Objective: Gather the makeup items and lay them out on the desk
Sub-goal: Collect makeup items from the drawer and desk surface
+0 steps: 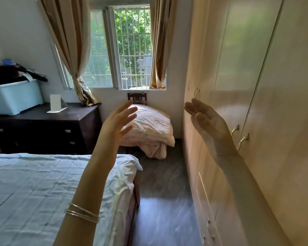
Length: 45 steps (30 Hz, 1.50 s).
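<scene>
Both hands are raised in mid-air, holding nothing. The left hand has its fingers straight and spread, with bangles on its forearm. The right hand is blurred, its fingers straight, near the wardrobe on the right. No makeup shows. A dark dresser, the surface at far left, carries a blue bin and a white stand. A bed lies near left; a folded quilt sits below the window.

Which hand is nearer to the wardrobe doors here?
Right. The right hand is raised, open, just in front of the wardrobe doors, near their handles. The left hand is raised over the aisle by the bed, further from them.
</scene>
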Tool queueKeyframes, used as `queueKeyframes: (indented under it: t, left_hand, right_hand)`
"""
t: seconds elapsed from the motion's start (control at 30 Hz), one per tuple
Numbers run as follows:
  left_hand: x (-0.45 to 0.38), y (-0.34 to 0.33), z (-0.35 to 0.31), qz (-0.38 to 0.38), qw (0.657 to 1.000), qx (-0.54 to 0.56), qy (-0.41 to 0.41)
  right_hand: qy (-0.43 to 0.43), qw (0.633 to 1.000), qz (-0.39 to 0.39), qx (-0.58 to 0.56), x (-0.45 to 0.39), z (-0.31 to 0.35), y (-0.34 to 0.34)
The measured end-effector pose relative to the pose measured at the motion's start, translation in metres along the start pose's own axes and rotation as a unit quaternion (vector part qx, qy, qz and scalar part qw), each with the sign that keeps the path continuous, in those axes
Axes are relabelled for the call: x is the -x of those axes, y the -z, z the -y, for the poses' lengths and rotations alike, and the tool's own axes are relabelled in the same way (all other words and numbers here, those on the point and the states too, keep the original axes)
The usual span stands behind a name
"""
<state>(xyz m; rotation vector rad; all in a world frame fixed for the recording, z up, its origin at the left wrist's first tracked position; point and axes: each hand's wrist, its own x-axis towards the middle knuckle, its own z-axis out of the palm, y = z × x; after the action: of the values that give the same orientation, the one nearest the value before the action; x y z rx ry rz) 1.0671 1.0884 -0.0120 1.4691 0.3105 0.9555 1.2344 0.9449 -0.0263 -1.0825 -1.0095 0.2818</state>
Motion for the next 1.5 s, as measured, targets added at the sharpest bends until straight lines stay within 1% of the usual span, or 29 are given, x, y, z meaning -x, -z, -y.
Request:
queueKeyframes:
  t: [0.23, 0.4, 0.53, 0.67, 0.87, 1.03, 1.27, 1.4, 1.5]
  left_hand:
    - [-0.083, -0.002, 0.052, -0.020, 0.999, 0.002, 0.045]
    - [-0.161, 0.012, 0.086, -0.013, 0.998, 0.018, 0.051]
    - [-0.229, 0.018, 0.104, 0.011, 0.997, 0.022, 0.067]
    - [-0.280, 0.023, 0.123, 0.026, 0.998, 0.025, 0.049]
    - [-0.344, 0.021, 0.155, 0.019, 0.995, 0.030, 0.094]
    - [-0.390, 0.021, 0.193, -0.006, 0.995, 0.023, 0.101]
    - [-0.478, 0.011, 0.238, -0.025, 0.997, 0.004, 0.071]
    - [-0.537, 0.001, 0.253, -0.059, 0.997, -0.002, 0.057]
    - [-0.564, 0.003, 0.268, -0.074, 0.996, -0.008, 0.049]
  right_hand:
    - [-0.022, 1.000, -0.010, 0.010, -0.065, -0.067, 0.013]
    - [-0.025, 0.999, -0.012, 0.031, -0.130, -0.111, 0.009]
    - [-0.030, 0.998, -0.013, 0.046, -0.187, -0.142, 0.004]
    - [-0.021, 0.998, -0.027, 0.046, -0.233, -0.170, 0.001]
    - [-0.033, 0.998, -0.035, 0.045, -0.283, -0.219, 0.009]
    - [-0.042, 0.998, -0.017, 0.043, -0.331, -0.267, 0.026]
    - [-0.029, 0.998, 0.012, 0.050, -0.423, -0.322, 0.059]
    - [-0.044, 0.997, 0.051, 0.045, -0.489, -0.352, 0.075]
    - [-0.050, 0.995, 0.077, 0.047, -0.530, -0.380, 0.080]
